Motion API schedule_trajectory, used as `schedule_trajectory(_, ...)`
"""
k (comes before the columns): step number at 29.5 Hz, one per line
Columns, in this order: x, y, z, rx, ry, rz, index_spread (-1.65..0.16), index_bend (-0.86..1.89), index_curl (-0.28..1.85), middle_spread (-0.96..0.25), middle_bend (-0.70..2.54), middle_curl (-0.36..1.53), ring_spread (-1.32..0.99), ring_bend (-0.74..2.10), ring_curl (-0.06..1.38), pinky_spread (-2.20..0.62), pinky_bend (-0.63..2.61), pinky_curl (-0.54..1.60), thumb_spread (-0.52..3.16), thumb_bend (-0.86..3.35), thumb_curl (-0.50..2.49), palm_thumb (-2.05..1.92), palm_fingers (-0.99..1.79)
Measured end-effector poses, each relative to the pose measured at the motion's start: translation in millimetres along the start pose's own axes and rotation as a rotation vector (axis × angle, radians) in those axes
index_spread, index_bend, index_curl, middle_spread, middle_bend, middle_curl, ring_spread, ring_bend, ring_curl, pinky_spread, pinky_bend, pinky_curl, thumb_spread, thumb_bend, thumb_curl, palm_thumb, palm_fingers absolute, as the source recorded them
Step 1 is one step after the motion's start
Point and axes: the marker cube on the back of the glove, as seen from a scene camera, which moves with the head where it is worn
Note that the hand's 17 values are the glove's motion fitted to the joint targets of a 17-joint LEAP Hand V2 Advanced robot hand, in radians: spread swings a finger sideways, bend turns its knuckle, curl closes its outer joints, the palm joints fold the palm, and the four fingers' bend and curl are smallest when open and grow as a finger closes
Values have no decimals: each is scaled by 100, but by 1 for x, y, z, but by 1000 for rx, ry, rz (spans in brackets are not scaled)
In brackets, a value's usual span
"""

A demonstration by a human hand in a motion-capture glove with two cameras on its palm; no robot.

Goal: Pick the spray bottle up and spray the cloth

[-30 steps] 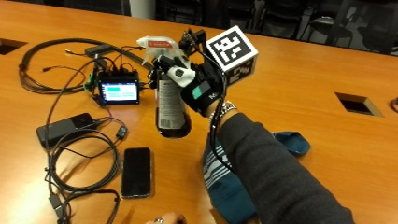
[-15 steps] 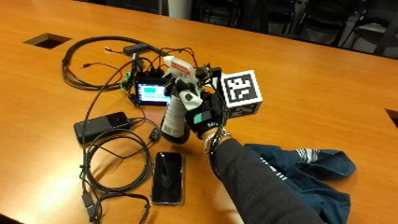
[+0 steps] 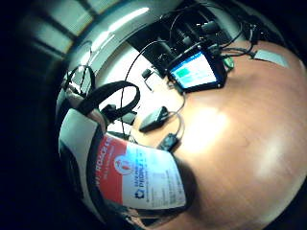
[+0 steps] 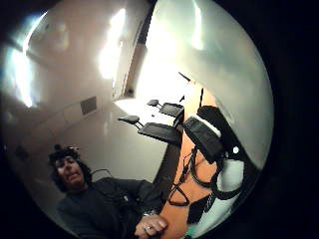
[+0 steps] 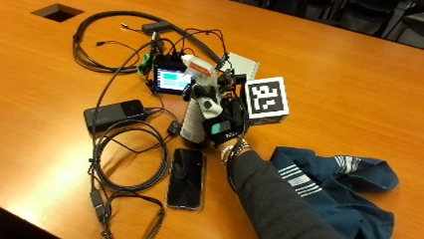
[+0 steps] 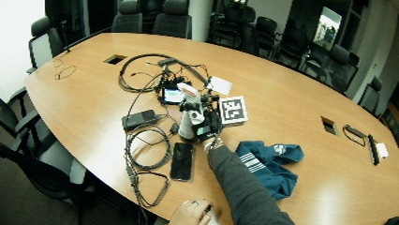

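The spray bottle (image 5: 193, 117) stands upright among cables, its body dark with a red and white label (image 3: 139, 177) and its white and red spray head (image 5: 199, 67) on top. My gloved right hand (image 5: 217, 119) grips the bottle from the side, fingers curled round its neck and body. The base is at the table top; I cannot tell whether it is lifted. The blue cloth (image 5: 331, 181) with white stripes lies crumpled on the wooden table (image 5: 344, 84), apart from the bottle, beside my sleeve. In the wide view the bottle (image 6: 189, 115) and the cloth (image 6: 271, 161) show the same.
A small lit screen device (image 5: 171, 79) sits just behind the bottle, with a white box (image 5: 242, 63) beside it. A black power bank (image 5: 114, 114), a phone (image 5: 185, 177) and several looped cables (image 5: 126, 159) lie close by. My bare left hand (image 6: 190, 211) rests at the table's near edge.
The outside camera has shifted its view. My hand still grips the bottle in front of the screen device, with no clear move of the bottle or cloth.
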Motion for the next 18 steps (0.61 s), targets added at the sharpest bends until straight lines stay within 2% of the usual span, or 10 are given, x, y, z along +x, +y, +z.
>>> schedule_trajectory(8, 11, 6, 2, 14, 12, -4, -28, 10, 32, -20, 46, 48, -19, 66, 42, -28, 55, 39, 125, -1, 21, 61, 125)
schedule_trajectory(14, 38, 20, 11, -3, 13, 60, -28, 10, 31, -21, 47, 49, -20, 67, 42, -30, 56, 38, 124, -2, 21, 59, 125)
schedule_trajectory(18, 62, 33, 16, -70, 41, 152, -28, 11, 31, -21, 47, 49, -19, 66, 42, -30, 56, 38, 123, -2, 21, 59, 123)
